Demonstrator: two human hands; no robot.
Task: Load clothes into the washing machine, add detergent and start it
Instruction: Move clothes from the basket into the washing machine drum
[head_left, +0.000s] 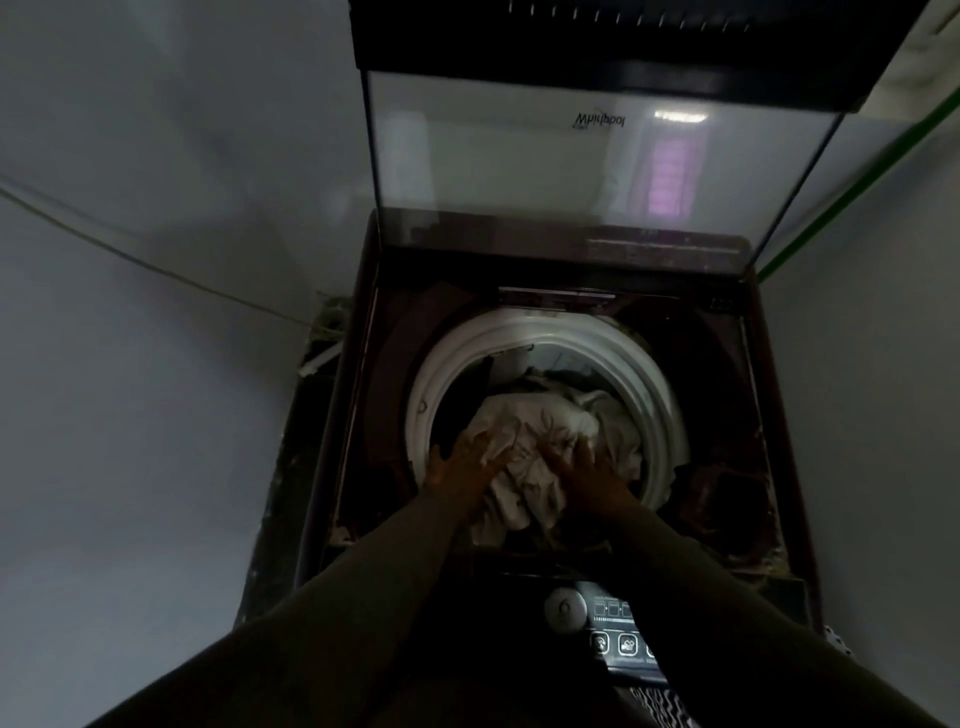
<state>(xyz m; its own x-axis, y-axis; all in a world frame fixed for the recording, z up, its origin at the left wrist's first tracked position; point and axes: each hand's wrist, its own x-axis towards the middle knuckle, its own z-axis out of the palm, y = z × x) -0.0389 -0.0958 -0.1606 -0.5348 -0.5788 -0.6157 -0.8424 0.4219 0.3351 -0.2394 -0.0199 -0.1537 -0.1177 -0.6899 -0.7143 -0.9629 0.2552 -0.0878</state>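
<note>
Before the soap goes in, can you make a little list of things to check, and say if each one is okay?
1. Lid up and out of the way: ok, it stands open behind the drum.
2. Clothes inside the drum ring: not ok, the pale bundle still bulges over the near edge.
3. Left hand and right hand on the clothes: ok, both press flat on the bundle.
4. Soap nearby: cannot tell, none is in view.
5. Control panel free to reach: not ok, the right sleeve partly covers it.
6. Machine switched on: cannot tell, too dark.
</note>
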